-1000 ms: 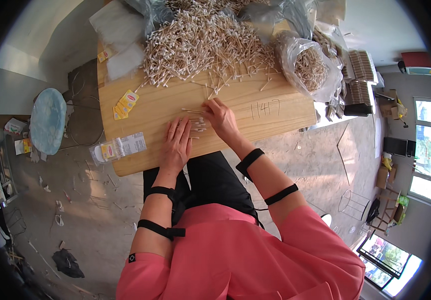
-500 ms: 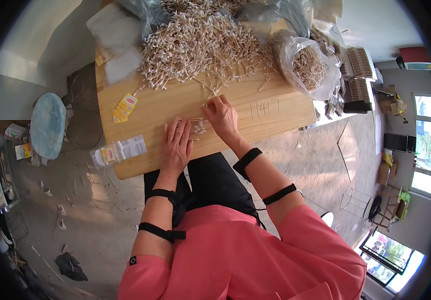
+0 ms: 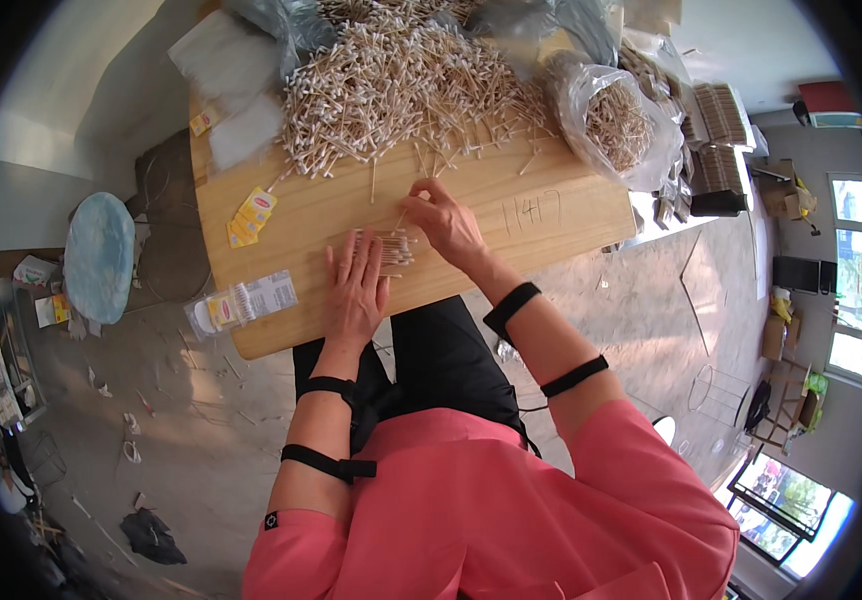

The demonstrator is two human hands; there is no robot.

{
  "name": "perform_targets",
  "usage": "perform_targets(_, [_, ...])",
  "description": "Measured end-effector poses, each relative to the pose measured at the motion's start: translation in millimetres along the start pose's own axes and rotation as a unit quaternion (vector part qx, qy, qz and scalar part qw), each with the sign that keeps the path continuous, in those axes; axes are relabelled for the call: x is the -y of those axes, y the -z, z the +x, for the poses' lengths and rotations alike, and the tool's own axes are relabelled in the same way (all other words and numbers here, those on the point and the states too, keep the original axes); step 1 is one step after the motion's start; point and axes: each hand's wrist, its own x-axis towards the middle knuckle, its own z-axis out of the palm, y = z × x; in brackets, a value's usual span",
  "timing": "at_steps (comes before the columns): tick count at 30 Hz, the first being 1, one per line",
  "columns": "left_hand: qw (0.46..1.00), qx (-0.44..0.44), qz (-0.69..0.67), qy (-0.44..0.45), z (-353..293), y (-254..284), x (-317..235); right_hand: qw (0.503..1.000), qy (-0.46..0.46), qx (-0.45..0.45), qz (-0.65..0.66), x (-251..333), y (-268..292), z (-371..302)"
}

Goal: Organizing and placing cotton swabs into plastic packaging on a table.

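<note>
My left hand (image 3: 356, 285) lies flat with fingers stretched out, covering part of a small row of cotton swabs (image 3: 397, 250) on the wooden table (image 3: 321, 205). The swab tips stick out to the right of its fingers. Just beyond them, my right hand (image 3: 446, 222) pinches between thumb and fingertips what looks like a single cotton swab (image 3: 404, 214). A large loose heap of cotton swabs (image 3: 391, 95) spreads over the table's far part, and a few stray ones lie at its near edge.
Yellow-and-white cards (image 3: 250, 217) lie at the table's left, beyond a clear plastic packet (image 3: 241, 305) at the edge. An open plastic bag of swabs (image 3: 619, 125) stands at the far right. Grey plastic bags (image 3: 296, 30) border the heap. A blue round stool (image 3: 99, 257) is left of the table.
My right hand has shifted slightly, its fingers spreading a little, and the swab in its pinch now shows. My left hand stays flat on the row.
</note>
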Motion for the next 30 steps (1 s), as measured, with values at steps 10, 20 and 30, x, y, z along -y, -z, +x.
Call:
perform_targets(10, [1.0, 0.008, -0.01, 0.001, 2, 0, 1, 0.992, 0.053, 0.077, -0.086, -40, 27, 19])
perform_targets(20, [0.995, -0.057, -0.076, 0.001, 1, -2, 2, 0.996, 0.085, -0.007, -0.005, 13, -25, -23])
perform_targets(30, [0.971, -0.05, -0.219, 0.077, 5, 9, -5, 0.939, -0.135, -0.253, 0.189, 43, -50, -56])
